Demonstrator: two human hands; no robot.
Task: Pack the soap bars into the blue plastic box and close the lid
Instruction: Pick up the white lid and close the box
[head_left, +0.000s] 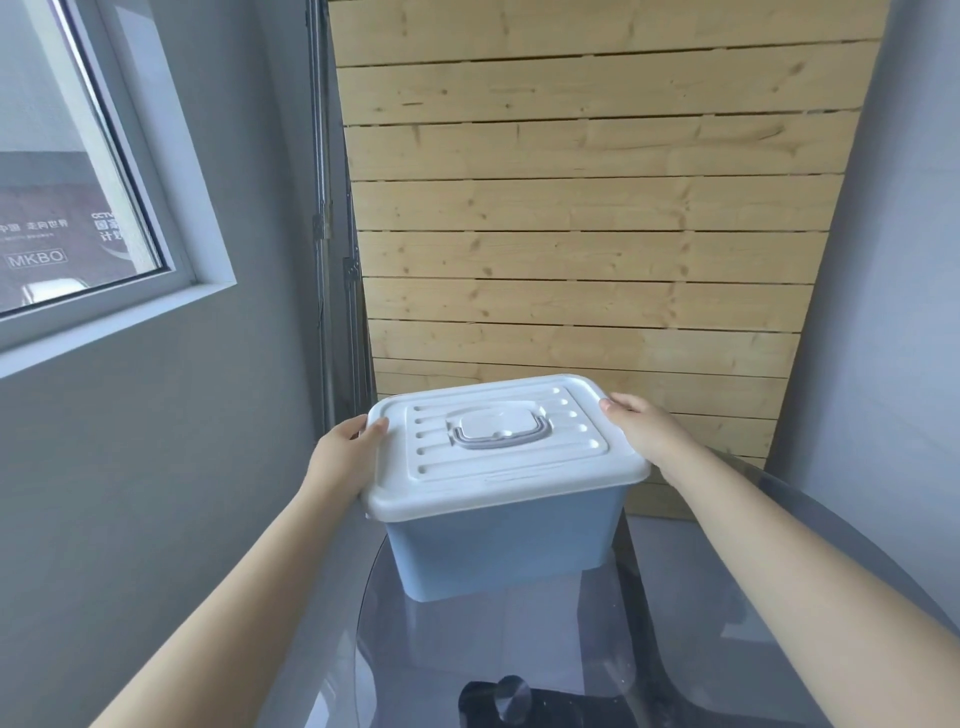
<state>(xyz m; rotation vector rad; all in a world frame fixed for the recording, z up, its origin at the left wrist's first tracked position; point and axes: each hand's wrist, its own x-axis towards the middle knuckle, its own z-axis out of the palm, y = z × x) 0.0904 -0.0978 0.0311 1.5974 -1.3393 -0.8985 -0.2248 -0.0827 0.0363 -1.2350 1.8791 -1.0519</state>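
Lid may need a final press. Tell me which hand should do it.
Either, probably both: left hand and right hand each grip an opposite edge of the lid.

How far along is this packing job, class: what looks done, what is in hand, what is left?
Done: the white lid sits on the blue box. In hand: left hand and right hand hold the lid's ends. Left: perhaps pressing it shut; no soap bars show.

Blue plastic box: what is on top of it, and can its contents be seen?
A white lid covers the blue plastic box, with the left hand and right hand gripping its ends. The opaque lid and walls hide the inside.
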